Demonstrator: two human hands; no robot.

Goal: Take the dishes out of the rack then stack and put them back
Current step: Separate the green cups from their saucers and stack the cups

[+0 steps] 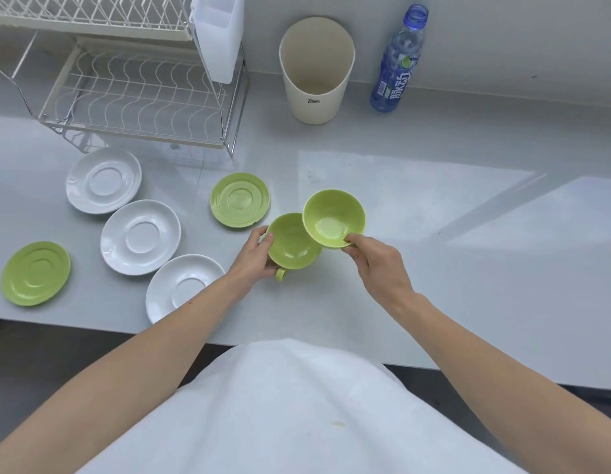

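The left hand (254, 254) curls round the side of a green cup (292, 246), thumb at its rim, with the cup's handle sticking out below the palm. The right hand (376, 265) pinches the near rim of a second green cup (333, 218), which is tilted and overlaps the far right edge of the first; whether the two cups touch cannot be told. Both cups are held just above the worktop (451, 241), a pale grey, glossy surface that catches broad window-like reflections to the right of the hands.

Just beyond the left hand lies a green saucer (240, 200). To the left of that hand three white saucers run in a diagonal line: the nearest white saucer (186, 287) partly under the left forearm, the middle white saucer (140, 237), and the far white saucer (103, 179). Further left sits another green saucer, the outer green saucer (36, 273), near the worktop's front edge.

Beyond the saucers stands the wire dish rack (136, 97), two tiers, with a white cutlery holder (216, 39) hung on its right end. Far beyond the right hand, against the pale wall (519, 35), stand a cream tumbler (317, 73) and a blue drinks bottle (398, 63) without a cap. Below the worktop's edge the floor (40, 357) is dark; a white garment (297, 412) fills the foreground.
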